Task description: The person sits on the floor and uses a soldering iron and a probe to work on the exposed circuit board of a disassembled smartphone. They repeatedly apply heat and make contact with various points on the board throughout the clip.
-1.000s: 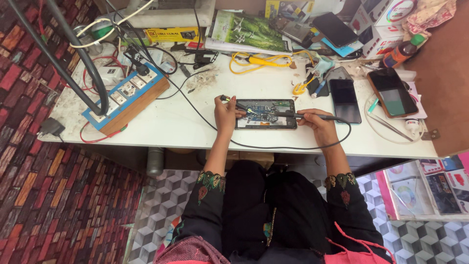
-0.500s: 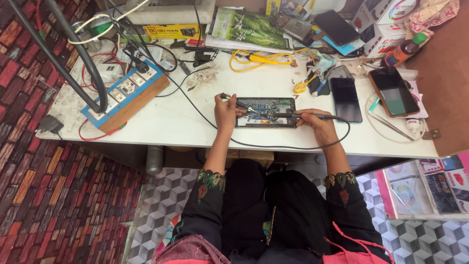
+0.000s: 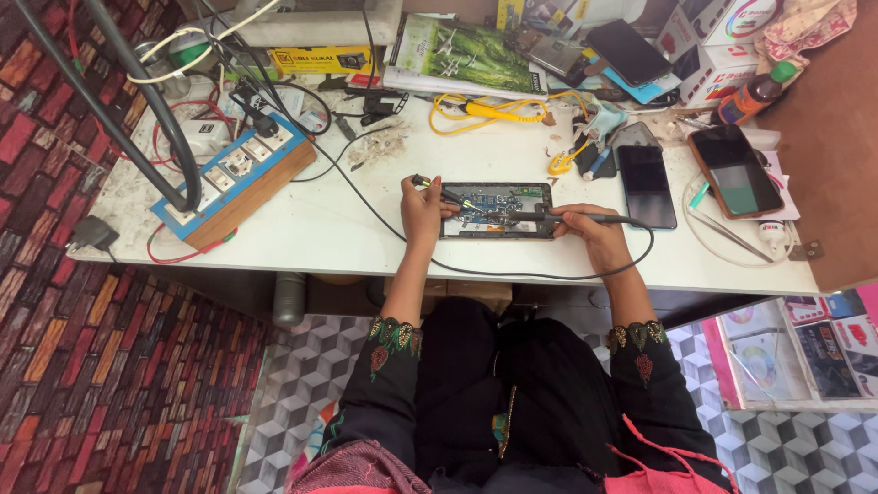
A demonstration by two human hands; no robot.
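Note:
An opened phone (image 3: 498,210) with its circuit board showing lies flat near the front edge of the white table (image 3: 347,229). My left hand (image 3: 422,209) rests at its left end and pinches a thin black probe (image 3: 437,189) that slants onto the board. My right hand (image 3: 590,229) sits at the phone's right end, gripping a black corded soldering pen (image 3: 549,218) whose tip points left over the board. The pen's black cable (image 3: 512,273) loops along the table's front edge.
A blue and wood power strip (image 3: 233,174) stands at the left with two thick black cables (image 3: 151,119) over it. Dark phones (image 3: 646,181) (image 3: 734,169) lie to the right. Yellow wire (image 3: 485,112), a magazine (image 3: 471,55) and boxes crowd the back. A shelf (image 3: 805,352) is low right.
The view has shifted slightly. Both hands stay on the opened phone with their tools, showing only small movements over the board.

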